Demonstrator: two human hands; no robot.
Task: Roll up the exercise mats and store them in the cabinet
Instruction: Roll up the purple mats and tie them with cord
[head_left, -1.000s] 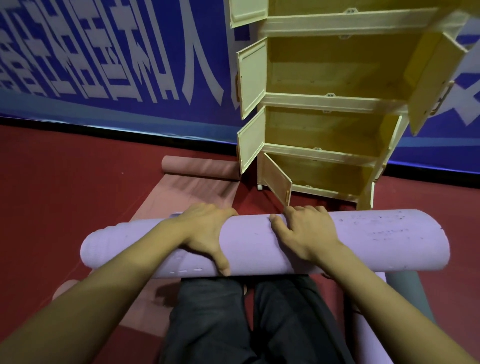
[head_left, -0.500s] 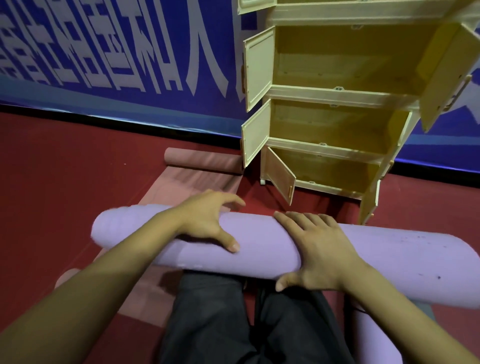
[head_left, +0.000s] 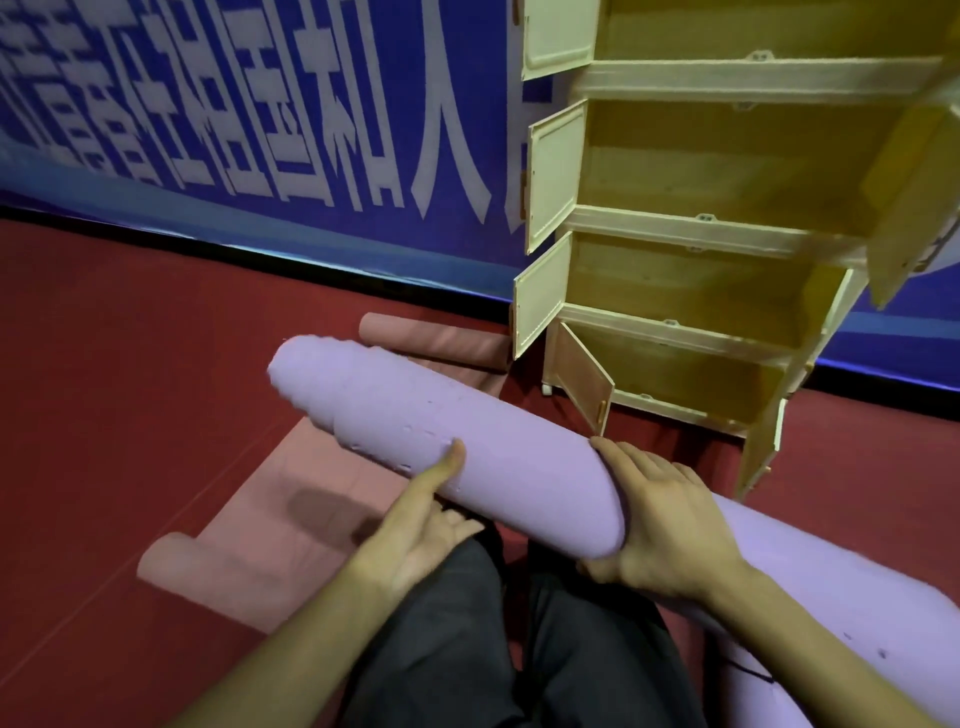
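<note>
Both hands (head_left: 670, 525) around half-cropped purple mat (head_left: 467, 441)

The scene is seen from one wide-angle view, worn on the head and directed forward and steeply down. The nearest ground is taken up by dark trouser legs (head_left: 519, 649) at the bottom edge, with both forearms reaching in from below. A rolled purple mat (head_left: 467, 457) is crossed close in front. The red floor (head_left: 130, 364) is seen beyond, and the far side is closed by a blue banner (head_left: 260, 130) and, far right, a cream cabinet (head_left: 701, 234), bent by the lens.
</note>
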